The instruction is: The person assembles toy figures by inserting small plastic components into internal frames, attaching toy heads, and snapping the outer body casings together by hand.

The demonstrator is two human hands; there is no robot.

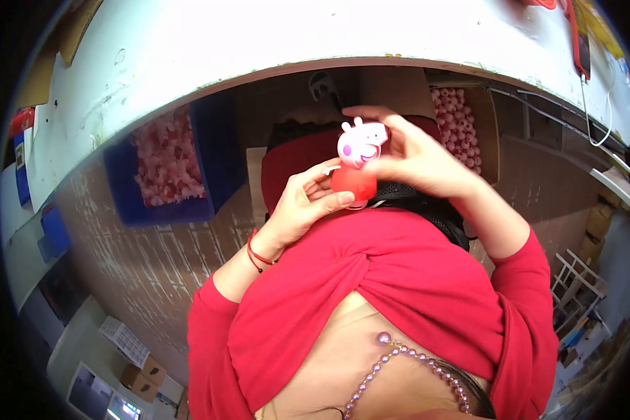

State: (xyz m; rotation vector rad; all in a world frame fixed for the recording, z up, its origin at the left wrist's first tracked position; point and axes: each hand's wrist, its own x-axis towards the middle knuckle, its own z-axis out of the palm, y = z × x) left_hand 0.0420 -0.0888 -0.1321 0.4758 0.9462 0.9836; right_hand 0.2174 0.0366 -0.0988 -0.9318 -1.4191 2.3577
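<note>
Holding a toy pig (pixel 350 173), the left hand (pixel 303 204) is clamped on its red body (pixel 354 185); the blurred right hand (pixel 427 162) curves beside the pink head (pixel 358 143), grip impossible to tell

The left forearm (pixel 239 276) slanted far and rightward to its wrist (pixel 267 243). The left hand (pixel 304 203) was closed in a grip, thumb (pixel 334 203) pointing right, fingers (pixel 315 176) curled on the far side. The right forearm (pixel 500 220) reached far and leftward; the right hand (pixel 430 157), partly blurred, arched with its index finger (pixel 374 113) stretched left, farther off than its thumb (pixel 388 169).
</note>
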